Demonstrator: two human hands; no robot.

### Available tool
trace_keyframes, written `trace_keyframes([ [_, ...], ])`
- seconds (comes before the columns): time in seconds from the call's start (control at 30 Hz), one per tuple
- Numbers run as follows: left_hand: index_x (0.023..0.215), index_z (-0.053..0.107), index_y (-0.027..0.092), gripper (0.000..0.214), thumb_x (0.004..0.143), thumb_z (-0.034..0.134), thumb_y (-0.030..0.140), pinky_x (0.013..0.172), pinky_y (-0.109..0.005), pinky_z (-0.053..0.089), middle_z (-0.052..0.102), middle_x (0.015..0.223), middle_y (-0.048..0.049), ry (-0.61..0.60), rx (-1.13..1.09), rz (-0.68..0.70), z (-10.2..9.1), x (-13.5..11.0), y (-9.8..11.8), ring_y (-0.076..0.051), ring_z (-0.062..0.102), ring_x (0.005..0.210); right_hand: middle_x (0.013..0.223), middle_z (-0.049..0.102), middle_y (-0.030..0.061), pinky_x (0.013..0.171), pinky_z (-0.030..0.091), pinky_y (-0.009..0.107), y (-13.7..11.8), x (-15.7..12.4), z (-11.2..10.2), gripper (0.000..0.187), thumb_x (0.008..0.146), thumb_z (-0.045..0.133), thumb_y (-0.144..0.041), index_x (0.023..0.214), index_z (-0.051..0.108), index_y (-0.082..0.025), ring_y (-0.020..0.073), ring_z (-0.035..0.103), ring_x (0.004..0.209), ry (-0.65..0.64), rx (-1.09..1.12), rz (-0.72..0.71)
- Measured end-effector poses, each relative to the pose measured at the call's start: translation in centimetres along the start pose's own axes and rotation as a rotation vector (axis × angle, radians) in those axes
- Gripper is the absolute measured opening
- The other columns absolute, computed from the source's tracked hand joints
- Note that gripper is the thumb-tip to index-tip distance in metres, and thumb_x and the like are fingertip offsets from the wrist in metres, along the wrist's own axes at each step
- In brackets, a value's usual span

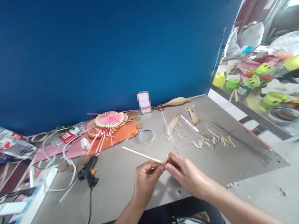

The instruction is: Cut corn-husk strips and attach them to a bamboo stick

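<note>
Pale yellow, a slender stick (139, 155) slants above the near middle of the table (114, 194), its far end pointing left. The left hand (146, 180) has its grip pinching the near end; the right hand (185, 172) has its grip pinching a small pale strip (165, 159) there. Farther off lies a tape roll (139, 137), with dried husks (173, 124) and a white marker pen (189, 123) rightward, a black hot-glue gun (88, 172) leftward.
</note>
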State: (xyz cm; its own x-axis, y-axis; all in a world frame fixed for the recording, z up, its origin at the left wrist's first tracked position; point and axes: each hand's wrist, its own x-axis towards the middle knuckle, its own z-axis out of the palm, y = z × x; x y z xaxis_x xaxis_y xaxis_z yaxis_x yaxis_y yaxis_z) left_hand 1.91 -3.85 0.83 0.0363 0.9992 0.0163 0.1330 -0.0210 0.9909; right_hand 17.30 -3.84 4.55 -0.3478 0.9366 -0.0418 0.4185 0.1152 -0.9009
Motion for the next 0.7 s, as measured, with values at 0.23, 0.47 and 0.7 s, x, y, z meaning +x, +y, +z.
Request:
trace_keyframes([
  [0.23, 0.069, 0.066, 0.014, 0.017, 0.068, 0.059, 0.030, 0.054, -0.022, 0.045, 0.064, 0.072, -0.0070, -0.079, 0.084, 0.034, -0.2, -0.4, 0.0, -0.015, 0.057, 0.063, 0.050, 0.039, -0.0054, 0.040, 0.023, 0.019, 1.3, 0.8, 0.8, 0.026, 0.077, 0.045, -0.040, 0.065, 0.051, -0.017, 0.0057, 0.030, 0.043, 0.004, 0.193, 0.101],
  [0.47, 0.070, 0.062, 0.016, 0.009, 0.073, 0.053, 0.016, 0.060, -0.024, 0.044, 0.060, 0.069, -0.0061, -0.166, 0.153, 0.354, -0.5, -0.6, 0.3, -0.015, 0.055, 0.065, 0.037, 0.030, -0.0095, 0.035, 0.013, 0.018, 1.4, 0.6, 1.2, 0.033, 0.067, 0.058, -0.045, 0.056, 0.047, -0.016, 0.0026, 0.022, 0.035, -0.114, 0.662, 0.260],
  [0.7, 0.072, 0.061, 0.019, 0.012, 0.070, 0.053, 0.009, 0.062, -0.027, 0.043, 0.059, 0.065, -0.0042, -0.155, 0.195, 0.577, -1.9, -0.4, -0.3, -0.015, 0.054, 0.064, 0.028, 0.032, -0.0093, 0.030, 0.011, 0.016, -0.4, -0.9, -0.9, 0.022, 0.066, 0.059, -0.029, 0.053, 0.049, -0.015, 0.0015, 0.018, 0.026, -0.407, 1.055, 0.469],
])
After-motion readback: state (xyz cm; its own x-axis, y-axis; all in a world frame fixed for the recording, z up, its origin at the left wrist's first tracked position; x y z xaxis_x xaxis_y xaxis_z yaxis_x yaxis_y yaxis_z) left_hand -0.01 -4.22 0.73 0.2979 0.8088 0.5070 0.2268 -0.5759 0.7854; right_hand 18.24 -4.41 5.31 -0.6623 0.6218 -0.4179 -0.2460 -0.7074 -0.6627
